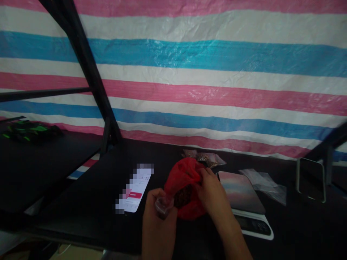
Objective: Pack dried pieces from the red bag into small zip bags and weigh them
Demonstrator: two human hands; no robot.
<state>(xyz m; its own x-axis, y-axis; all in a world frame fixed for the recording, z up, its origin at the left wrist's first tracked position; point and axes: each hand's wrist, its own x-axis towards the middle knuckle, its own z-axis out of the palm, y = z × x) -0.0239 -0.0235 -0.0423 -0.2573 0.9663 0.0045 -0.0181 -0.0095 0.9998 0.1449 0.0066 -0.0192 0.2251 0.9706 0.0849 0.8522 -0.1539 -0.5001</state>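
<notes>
A red plastic bag (182, 173) stands on the black table, its mouth open toward me, with dark brown bits (183, 196) inside. My left hand (159, 220) is closed around a small clear plastic bag (164, 205) at the red bag's near left edge. On the other side, my right hand (213, 191) grips the red bag's rim with bent fingers. A kitchen scale (241, 191) with a shiny top plate lies just right of my right hand. Behind the red bag are small clear packets (207, 158) holding brown bits.
Left of the hands lies a phone with a lit screen (137, 191). Flat clear bags (264, 184) lie right of the scale, and a dark-screened phone (311, 180) is farther right. Black frame bars (92, 76) rise at the left, near a green and black object (27, 130).
</notes>
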